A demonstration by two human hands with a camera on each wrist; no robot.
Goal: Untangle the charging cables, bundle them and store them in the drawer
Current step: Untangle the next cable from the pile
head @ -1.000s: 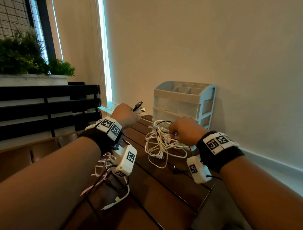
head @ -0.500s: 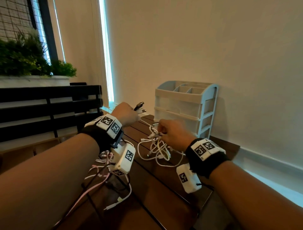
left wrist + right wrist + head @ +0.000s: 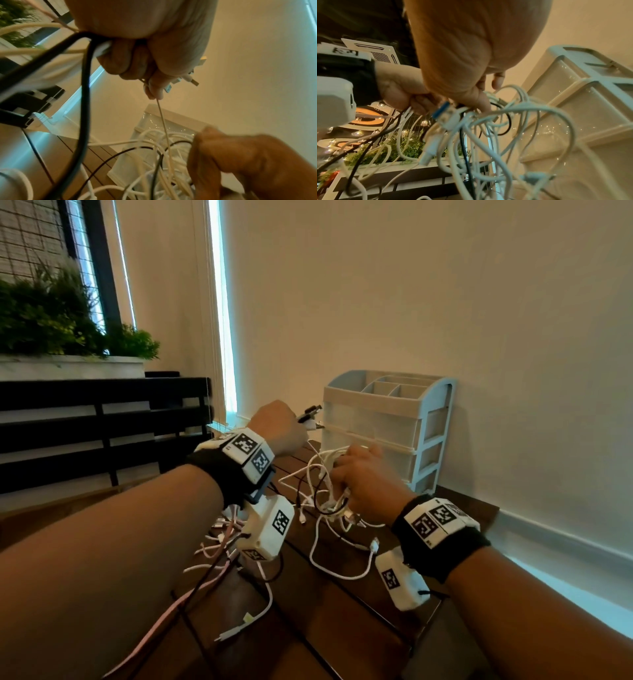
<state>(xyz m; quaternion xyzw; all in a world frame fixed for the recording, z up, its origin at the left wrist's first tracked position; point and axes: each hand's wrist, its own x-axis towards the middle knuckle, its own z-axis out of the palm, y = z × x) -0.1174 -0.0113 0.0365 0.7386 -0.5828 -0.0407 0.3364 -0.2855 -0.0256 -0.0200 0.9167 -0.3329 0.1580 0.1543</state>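
Left hand (image 3: 274, 428): fist closed round several cable ends, raised above the wooden table (image 3: 346, 621); USB plugs (image 3: 310, 417) stick out past the thumb side, white and black among them.
Left fingers (image 3: 123, 63): curled tight in the left wrist view; a thick black cable (image 3: 84, 94) and white cables leave the fist on its little-finger side, and one thin white cable (image 3: 163, 121) drops taut from the fingertips to the tangle below.
Right hand (image 3: 364, 479): holds the tangle of charging cables (image 3: 329, 491) lifted off the table, just below and to the right of the left fist.
Right fingers (image 3: 481, 100): bent into the loops in the right wrist view, thumb and forefinger pinching strands; a blue-tipped USB plug (image 3: 441, 111) hangs just under them.
Loose cables: white loops trail from the right fingers to the table; pink and white cables (image 3: 219, 546) lie under the left wrist.
Drawer unit (image 3: 387, 429): pale plastic, three drawers, all closed, open compartments on top; it stands just beyond both sets of fingers, against the wall.
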